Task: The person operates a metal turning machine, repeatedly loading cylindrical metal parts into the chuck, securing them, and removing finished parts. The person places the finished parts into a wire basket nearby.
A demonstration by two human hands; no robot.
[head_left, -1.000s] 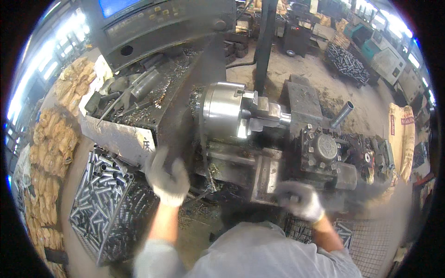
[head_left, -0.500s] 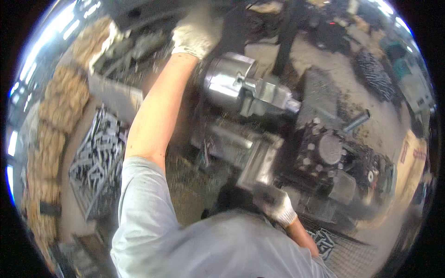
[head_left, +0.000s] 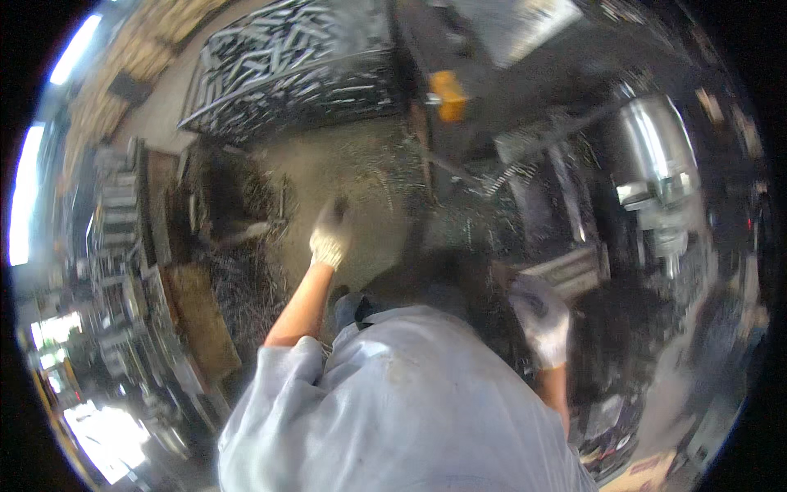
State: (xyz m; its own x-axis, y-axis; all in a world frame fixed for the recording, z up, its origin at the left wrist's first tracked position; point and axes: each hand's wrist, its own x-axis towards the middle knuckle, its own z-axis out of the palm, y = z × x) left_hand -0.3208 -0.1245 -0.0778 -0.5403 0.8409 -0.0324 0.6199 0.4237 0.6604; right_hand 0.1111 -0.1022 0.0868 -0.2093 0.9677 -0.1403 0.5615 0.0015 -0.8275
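Note:
My left hand (head_left: 330, 236), in a pale glove with dark, soiled fingers, hangs over the floor on the left, touching nothing that I can make out. Its fingers are smeared by motion. My right hand (head_left: 543, 321), gloved in the same way, is close to a metal slide block (head_left: 566, 273) on the lathe. Whether it touches the block or holds something is blurred. Farther right is the shiny round chuck (head_left: 653, 139) of the lathe, with a metal piece (head_left: 662, 230) at its front.
A mesh bin (head_left: 287, 61) full of metal parts stands at the far left. An orange-yellow object (head_left: 448, 96) is on the machine's dark body. A brown board (head_left: 201, 320) and racks of metal bars (head_left: 115, 209) are at the left. Shavings litter the floor (head_left: 369, 156).
The view has swung left, so the lathe now lies at the right and the parts bin at the top. My left hand has come away from the machine and down. My right hand stays near the slide block.

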